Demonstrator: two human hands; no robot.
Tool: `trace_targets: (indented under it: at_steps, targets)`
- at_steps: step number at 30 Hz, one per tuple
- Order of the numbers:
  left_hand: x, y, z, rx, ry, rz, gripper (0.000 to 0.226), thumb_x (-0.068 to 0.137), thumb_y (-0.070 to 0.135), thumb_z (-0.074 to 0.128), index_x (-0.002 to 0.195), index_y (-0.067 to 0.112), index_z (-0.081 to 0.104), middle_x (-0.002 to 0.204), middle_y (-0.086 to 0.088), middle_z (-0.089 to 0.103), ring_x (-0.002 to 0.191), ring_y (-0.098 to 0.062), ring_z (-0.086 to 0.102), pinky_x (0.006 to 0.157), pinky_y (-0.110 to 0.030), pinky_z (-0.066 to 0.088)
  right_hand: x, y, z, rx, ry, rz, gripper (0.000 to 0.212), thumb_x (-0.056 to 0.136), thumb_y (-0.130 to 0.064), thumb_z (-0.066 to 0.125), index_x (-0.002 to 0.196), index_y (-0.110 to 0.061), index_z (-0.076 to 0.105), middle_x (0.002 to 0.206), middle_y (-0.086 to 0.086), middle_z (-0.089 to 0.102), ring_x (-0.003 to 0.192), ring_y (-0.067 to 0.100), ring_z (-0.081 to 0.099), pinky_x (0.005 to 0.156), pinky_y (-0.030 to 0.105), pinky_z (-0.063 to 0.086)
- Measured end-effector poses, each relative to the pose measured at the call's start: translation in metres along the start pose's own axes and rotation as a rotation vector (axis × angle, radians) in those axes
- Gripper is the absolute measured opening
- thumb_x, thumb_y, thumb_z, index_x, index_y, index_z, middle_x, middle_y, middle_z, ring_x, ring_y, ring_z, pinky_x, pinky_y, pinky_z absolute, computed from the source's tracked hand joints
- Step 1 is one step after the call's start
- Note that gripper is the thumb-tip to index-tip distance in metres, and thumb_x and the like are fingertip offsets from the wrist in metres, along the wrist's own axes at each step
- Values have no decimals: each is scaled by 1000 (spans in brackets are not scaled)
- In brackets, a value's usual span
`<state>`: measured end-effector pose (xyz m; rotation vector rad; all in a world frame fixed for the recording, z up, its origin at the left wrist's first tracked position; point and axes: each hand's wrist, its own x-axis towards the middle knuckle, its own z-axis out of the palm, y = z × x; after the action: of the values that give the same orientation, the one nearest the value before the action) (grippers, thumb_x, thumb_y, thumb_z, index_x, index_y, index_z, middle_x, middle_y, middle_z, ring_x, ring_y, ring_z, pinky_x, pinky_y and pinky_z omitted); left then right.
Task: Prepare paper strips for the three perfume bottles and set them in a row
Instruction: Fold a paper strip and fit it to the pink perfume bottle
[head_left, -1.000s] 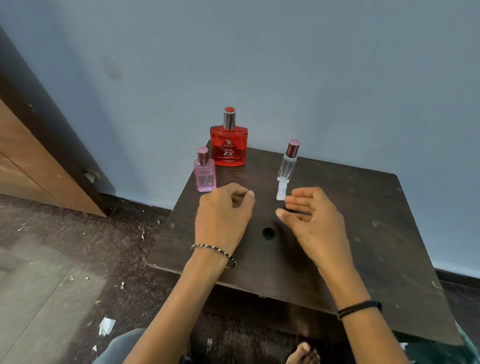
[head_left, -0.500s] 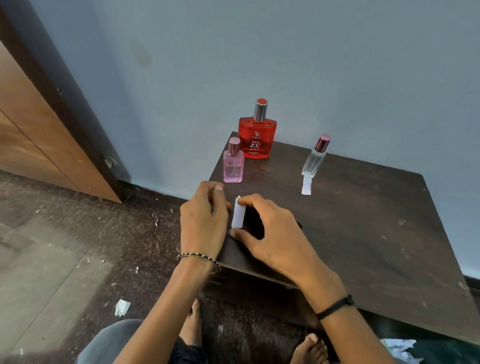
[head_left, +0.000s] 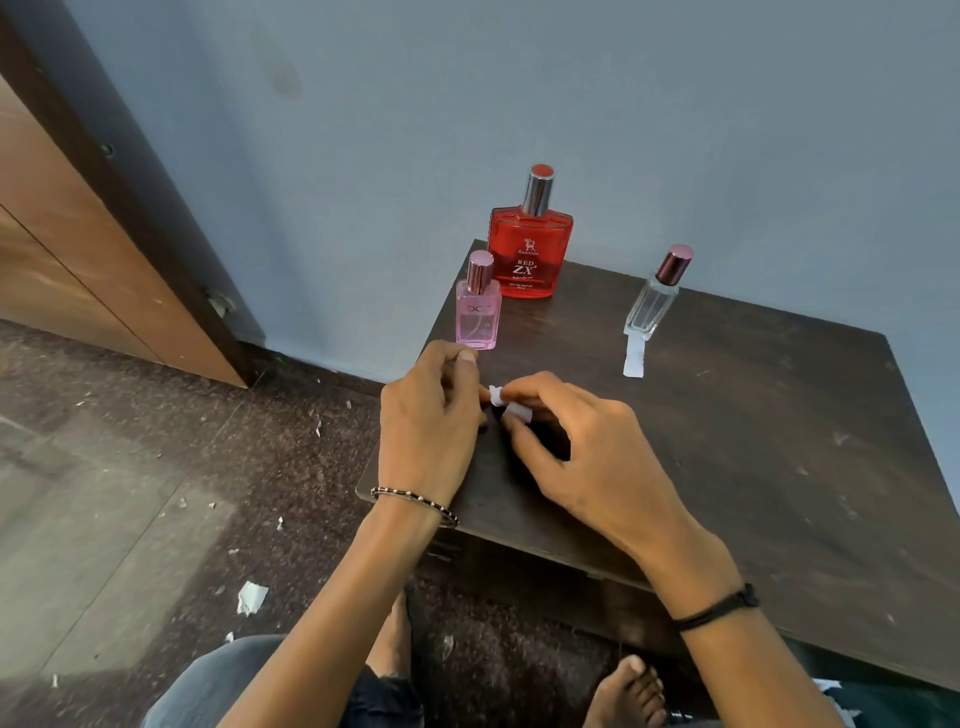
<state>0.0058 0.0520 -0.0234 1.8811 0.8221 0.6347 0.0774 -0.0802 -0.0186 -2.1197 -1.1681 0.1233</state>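
Note:
Three perfume bottles stand at the back of a dark wooden table (head_left: 753, 467): a small pink bottle (head_left: 478, 312) at the left edge, a large red bottle (head_left: 530, 249) behind it, and a slim clear bottle (head_left: 653, 301) to the right. A white paper strip (head_left: 634, 358) lies flat in front of the clear bottle. My left hand (head_left: 426, 431) and my right hand (head_left: 582, 457) meet over the table's left front part, both pinching a small white paper strip (head_left: 506, 402) between fingertips.
A blue wall rises right behind the bottles. A wooden door and dark frame (head_left: 104, 218) stand at the left. Paper scraps (head_left: 252, 597) litter the floor beside the table. My knee and bare feet (head_left: 628, 691) show below the table's front edge.
The camera has swung left, shifting the table right in view. My hands came together from apart, took up a paper strip, and now hold it lower and bent between both sets of fingertips.

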Motion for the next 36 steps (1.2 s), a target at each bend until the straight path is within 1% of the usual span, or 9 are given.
trace_targets:
  at_steps: [5,8,11,13,26,29,31,34,36]
  targets:
    - [0,3,0,-74,-46,-34,15,102,26,55,102,17,66,65,-3,72,47,-9,67,47,-22,53,1,-2,-3,190,189,87,18,94,-18,69,113,-16,69,100,-14,74,94,-4,71,82,13,57]
    - [-1,6,0,-195,-133,-75,16,100,26,59,107,13,66,73,-5,76,56,-13,74,49,-28,60,1,-1,-5,284,218,147,20,94,-21,71,114,-18,70,99,-22,71,94,-11,69,80,6,52]
    - [0,6,3,-260,-179,-92,19,98,26,63,110,11,68,86,-3,79,69,-13,77,59,-38,65,0,0,-7,302,191,145,22,94,-23,71,116,-20,70,101,-24,70,96,-12,68,81,5,52]
    - [1,4,4,-280,-179,-99,19,98,26,63,109,11,69,87,-3,79,71,-12,77,61,-36,65,0,2,-7,292,168,146,25,94,-25,70,119,-22,69,106,-20,72,99,-11,68,84,7,52]
    - [3,3,2,-210,-223,-66,21,102,28,56,110,15,71,79,5,73,59,-14,74,65,-29,64,-1,5,-6,254,196,106,23,99,-16,60,121,-15,67,104,-21,66,88,-23,64,77,1,50]
    - [4,4,0,-245,-271,-92,21,98,33,62,107,17,72,87,0,77,61,-17,75,64,-23,61,0,4,-7,245,210,93,23,96,-16,66,119,-16,68,104,-19,69,92,-15,68,79,3,51]
    - [7,2,-1,-281,-310,-111,19,96,29,66,108,15,72,89,-4,78,68,-18,77,67,-28,63,0,5,-6,251,235,95,22,95,-16,69,118,-16,69,103,-15,73,94,-9,71,80,7,54]
    - [13,-4,-2,-314,-377,-108,26,96,17,67,121,11,66,93,-8,77,77,-17,77,73,-37,64,1,8,-6,263,290,137,21,95,-18,70,115,-14,70,101,-10,74,91,-6,72,77,9,55]
    - [14,-6,-4,-310,-422,-83,33,95,10,67,128,9,60,98,-10,77,85,-16,78,73,-33,64,2,10,-7,294,316,173,21,95,-17,70,115,-11,70,100,-7,75,82,-5,74,72,8,55]
